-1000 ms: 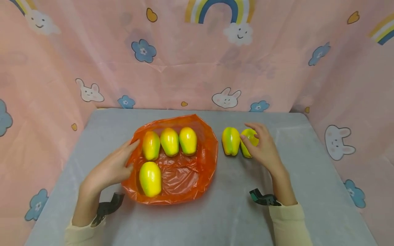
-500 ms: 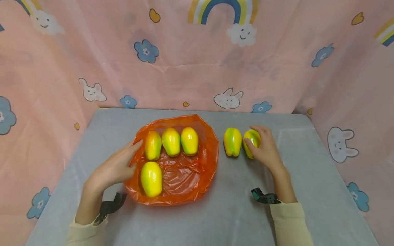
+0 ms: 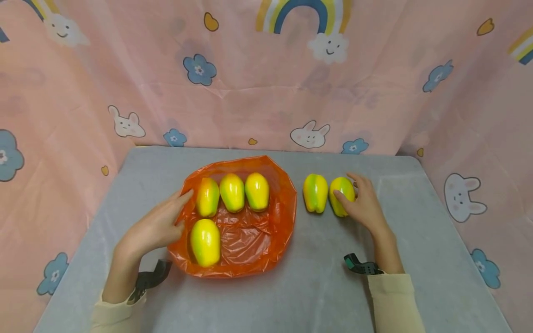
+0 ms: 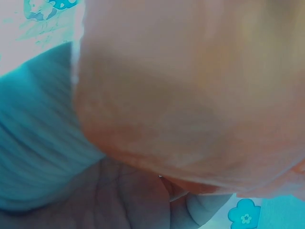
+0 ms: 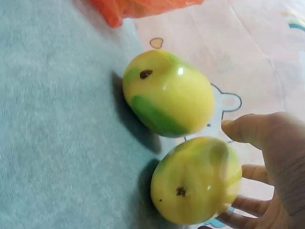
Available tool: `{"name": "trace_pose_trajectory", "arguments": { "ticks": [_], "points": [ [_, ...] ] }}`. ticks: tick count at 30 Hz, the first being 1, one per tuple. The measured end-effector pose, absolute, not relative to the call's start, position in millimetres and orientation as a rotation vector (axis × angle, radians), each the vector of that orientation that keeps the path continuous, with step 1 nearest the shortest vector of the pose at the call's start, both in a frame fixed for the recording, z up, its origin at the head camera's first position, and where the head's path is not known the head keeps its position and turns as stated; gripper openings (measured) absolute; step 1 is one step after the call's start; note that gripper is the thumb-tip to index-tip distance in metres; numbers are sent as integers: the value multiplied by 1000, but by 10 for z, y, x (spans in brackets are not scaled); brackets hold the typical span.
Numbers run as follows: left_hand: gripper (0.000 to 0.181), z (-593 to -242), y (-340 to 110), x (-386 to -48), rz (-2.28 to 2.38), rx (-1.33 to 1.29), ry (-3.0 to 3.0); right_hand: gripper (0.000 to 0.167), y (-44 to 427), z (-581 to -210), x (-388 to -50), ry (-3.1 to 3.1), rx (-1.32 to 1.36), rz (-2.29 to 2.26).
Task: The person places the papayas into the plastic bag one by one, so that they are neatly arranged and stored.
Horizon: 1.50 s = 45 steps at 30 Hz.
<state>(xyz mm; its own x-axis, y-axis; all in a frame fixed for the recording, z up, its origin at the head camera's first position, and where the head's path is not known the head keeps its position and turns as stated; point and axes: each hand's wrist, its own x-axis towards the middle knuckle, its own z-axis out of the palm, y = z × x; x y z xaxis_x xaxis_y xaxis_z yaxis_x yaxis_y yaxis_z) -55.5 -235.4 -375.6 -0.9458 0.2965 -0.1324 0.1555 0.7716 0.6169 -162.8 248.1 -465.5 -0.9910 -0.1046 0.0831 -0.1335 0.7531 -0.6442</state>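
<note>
An orange-red plastic bag [image 3: 245,247] lies spread on the table with several yellow-green fruits inside, probably papayas; one papaya [image 3: 206,243] sits at its near left. My left hand [image 3: 156,224] touches the bag's left rim, index finger straight and thumb apart from it. Bag film covers most of the left wrist view and hides the other fingers. Outside the bag, two papayas stand side by side, the left papaya [image 3: 315,193] and the right papaya [image 3: 339,198]. Around the right one is my right hand [image 5: 267,167], thumb lifted off, fingers loosely spread along its far side.
The grey table [image 3: 266,305] ends at a pink patterned curtain [image 3: 250,92] at the back. Each wrist wears a dark strap-on camera mount, such as the right mount [image 3: 362,266]. The bag's right rim stands close to the left loose papaya.
My right hand came round the right papaya, then slid slightly right, its fingers leaving the top. The papaya shifted a little right. My left hand and the bag stayed put.
</note>
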Motion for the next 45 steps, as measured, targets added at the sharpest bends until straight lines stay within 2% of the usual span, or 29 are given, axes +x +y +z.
{"name": "trace_pose_trajectory", "arguments": {
  "ticks": [13, 27, 45],
  "points": [
    [78, -3768, -2345, -568, 951, 354, 2731, 83, 2528, -4671, -1634, -3037, 168, 989],
    [79, -3763, -2329, -564, 901, 324, 2735, 84, 2576, -4577, -1600, -3094, 147, 1009],
    [77, -3767, -2338, -557, 903, 336, 2742, 85, 2534, -4280, -1487, -2975, 116, 1147]
  ]
}}
